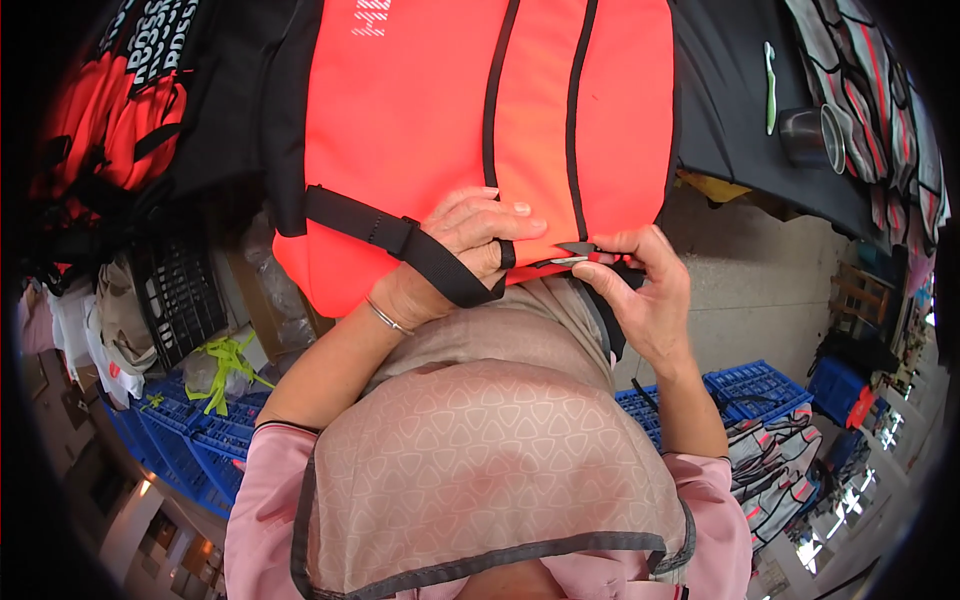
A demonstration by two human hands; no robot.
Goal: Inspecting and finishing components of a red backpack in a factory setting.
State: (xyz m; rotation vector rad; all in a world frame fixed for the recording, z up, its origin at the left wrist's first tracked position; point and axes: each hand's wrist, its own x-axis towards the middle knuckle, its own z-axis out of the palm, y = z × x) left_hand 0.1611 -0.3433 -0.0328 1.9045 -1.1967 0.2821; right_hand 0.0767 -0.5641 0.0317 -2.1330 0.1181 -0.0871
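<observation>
A large bright red bag (400, 120) with an orange panel and black piping lies across the table edge and my lap. My left hand (465, 240) grips the bag's near edge beside the orange panel, fingers bent over the fabric. A black webbing strap with a buckle (400, 237) runs past the left wrist. Between thumb and fingers, my right hand (645, 280) holds small thread snips (572, 252). Their pointed blades reach left to the near end of the piping, close to the left fingertips. Whether the blades touch a thread is too small to tell.
A dark-covered table (725, 110) bears a slim white-and-green brush-like tool (770, 90), a clear plastic cup (812, 138) and grey pieces with red stripes (865, 90). Red straps (120, 120) lie at far left. Blue crates (755, 388) stand below on both sides.
</observation>
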